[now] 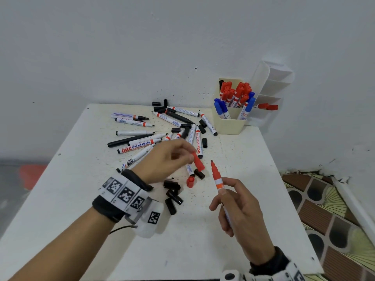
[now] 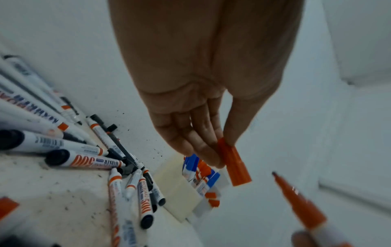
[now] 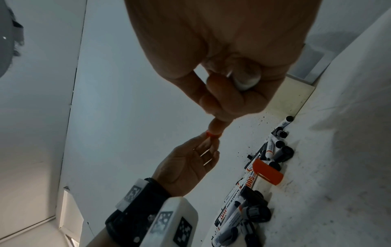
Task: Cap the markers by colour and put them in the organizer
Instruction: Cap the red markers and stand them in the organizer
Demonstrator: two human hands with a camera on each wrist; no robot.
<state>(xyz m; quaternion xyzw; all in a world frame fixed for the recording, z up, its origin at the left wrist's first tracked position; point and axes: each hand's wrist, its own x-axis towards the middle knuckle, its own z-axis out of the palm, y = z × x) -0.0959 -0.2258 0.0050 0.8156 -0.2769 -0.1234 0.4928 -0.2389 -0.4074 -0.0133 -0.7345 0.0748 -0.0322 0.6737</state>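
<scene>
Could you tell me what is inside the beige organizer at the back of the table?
The beige organizer holds capped red markers behind and blue markers in front, plus one black cap at the back. Its walls hide their lower ends.

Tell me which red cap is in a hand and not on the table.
The red cap pinched in the left hand, close to the uncapped red marker held by the right hand. The other loose red cap lies on the table.
</scene>
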